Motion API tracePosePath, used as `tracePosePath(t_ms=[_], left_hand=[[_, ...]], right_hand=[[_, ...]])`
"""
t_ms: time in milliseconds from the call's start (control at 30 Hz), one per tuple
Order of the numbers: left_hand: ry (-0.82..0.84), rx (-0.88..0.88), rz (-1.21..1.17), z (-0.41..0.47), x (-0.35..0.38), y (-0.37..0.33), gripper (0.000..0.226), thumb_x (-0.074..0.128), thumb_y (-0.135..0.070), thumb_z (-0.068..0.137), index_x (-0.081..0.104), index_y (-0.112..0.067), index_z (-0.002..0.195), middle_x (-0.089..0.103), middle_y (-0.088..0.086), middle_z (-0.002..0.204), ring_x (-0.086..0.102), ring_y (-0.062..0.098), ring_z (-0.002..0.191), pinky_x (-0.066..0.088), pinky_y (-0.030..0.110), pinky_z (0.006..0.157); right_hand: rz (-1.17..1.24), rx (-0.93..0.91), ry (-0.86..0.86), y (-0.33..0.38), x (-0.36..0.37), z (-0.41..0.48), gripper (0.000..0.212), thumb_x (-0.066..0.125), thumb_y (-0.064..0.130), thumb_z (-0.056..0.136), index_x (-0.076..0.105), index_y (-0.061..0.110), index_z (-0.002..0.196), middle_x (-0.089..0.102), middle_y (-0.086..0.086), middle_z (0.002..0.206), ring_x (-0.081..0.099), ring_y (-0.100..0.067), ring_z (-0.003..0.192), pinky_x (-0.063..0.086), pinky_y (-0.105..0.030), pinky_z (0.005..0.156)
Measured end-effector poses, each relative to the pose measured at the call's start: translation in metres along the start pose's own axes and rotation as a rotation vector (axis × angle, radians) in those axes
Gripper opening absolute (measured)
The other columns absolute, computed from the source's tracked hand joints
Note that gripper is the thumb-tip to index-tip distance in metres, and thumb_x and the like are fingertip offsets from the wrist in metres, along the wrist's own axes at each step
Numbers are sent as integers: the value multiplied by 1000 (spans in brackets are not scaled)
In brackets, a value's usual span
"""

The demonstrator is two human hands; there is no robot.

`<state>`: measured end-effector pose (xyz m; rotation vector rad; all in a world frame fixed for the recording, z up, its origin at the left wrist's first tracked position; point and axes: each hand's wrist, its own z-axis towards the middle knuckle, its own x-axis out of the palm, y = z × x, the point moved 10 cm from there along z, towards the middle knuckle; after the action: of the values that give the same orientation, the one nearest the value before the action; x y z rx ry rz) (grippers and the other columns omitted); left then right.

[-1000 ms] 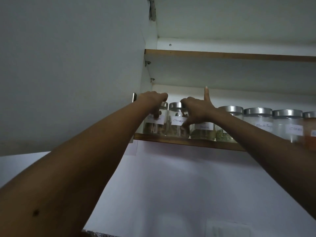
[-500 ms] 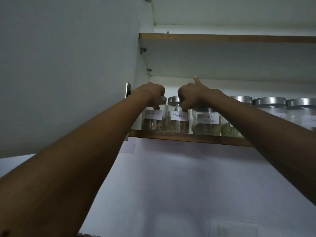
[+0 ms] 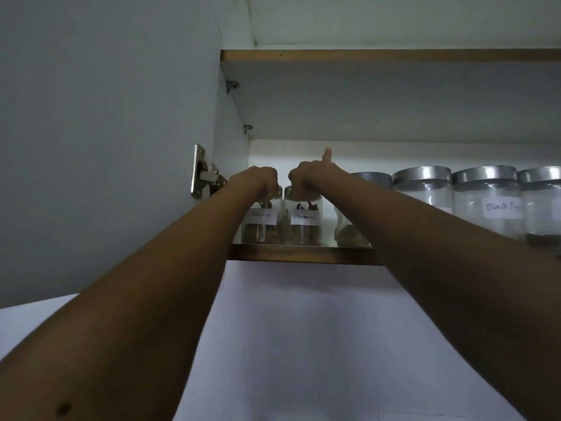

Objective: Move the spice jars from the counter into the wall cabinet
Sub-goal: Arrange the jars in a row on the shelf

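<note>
Arms stretched upward, the left grip (image 3: 258, 181) clasps the end jar (image 3: 260, 227) of brown spice and the right grip (image 3: 308, 181), one finger raised, the second jar (image 3: 305, 228), both on the cabinet shelf (image 3: 303, 257).

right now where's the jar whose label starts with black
Head view, right side: the black-labelled jar stands on the lower shelf, between a clear jar and the edge jar, right of the right hand.

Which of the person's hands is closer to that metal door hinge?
Left. The left hand grips the leftmost jar just right of the hinge; the right hand grips the next jar, farther right.
</note>
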<state>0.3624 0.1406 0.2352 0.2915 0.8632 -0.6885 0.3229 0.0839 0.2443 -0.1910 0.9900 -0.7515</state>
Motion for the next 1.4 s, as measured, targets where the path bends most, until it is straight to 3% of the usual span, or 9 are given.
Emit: tracePosePath(t_ms=[133,267,367,467,600,767,933,1267,1400], left_hand=[[24,-37,-28,13,16,4,35,47,-16,95,48,-6,128,52,13,131,52,30,113,43,40,99],[36,-58,-77,27,31,14,40,46,-16,96,38,-9,134,47,16,135,48,32,118,39,43,102],[40,-56,-91,36,44,22,40,44,-19,97,35,-11,135,46,15,134,48,32,118,39,46,102],[44,-15,-62,42,54,23,44,44,-23,97,32,-11,139,36,13,143,41,34,126,35,49,105],[96,-55,60,47,67,27,56,42,-16,96,18,-16,147,-1,14,157,17,40,140,23,52,112],[104,-94,75,39,71,28,72,44,-12,95,-3,-16,150,-17,15,155,15,40,141,26,45,111],[66,-71,64,38,70,26,74,46,-15,95,-3,-12,150,-15,18,155,11,39,142,22,44,112],[34,-90,27,39,68,28,70,40,-5,96,-6,-5,149,-21,17,154,-5,35,144,10,45,116],[31,-66,33,32,64,24,73,44,-6,95,-7,-3,148,-21,17,154,-10,33,144,9,45,116]], right_hand=[[-44,24,24,3,14,13,43,31,38,99,45,16,133,54,-5,128,45,-29,127,-4,-67,108],[-42,21,26,6,27,29,42,32,36,99,46,15,133,51,-7,133,43,-29,129,-5,-61,112],[21,25,12,6,35,36,40,34,33,98,47,14,131,52,-8,133,44,-28,127,-1,-55,115],[98,31,-8,5,44,38,40,42,27,94,43,12,131,52,-9,130,48,-28,123,17,-49,112],[176,35,-18,6,52,40,43,44,25,95,36,10,134,51,-10,130,49,-28,118,36,-38,96],[195,21,-39,7,50,35,43,45,19,94,33,6,133,52,-13,129,50,-30,117,38,-38,94],[177,-23,-69,12,51,34,49,60,16,85,36,6,127,56,-11,120,55,-28,109,38,-34,80],[96,-56,-121,18,46,35,66,76,17,75,36,4,127,54,-12,123,54,-29,114,42,-37,88],[113,-17,-96,18,50,42,60,70,18,80,37,3,128,55,-11,124,54,-29,115,41,-37,91]])
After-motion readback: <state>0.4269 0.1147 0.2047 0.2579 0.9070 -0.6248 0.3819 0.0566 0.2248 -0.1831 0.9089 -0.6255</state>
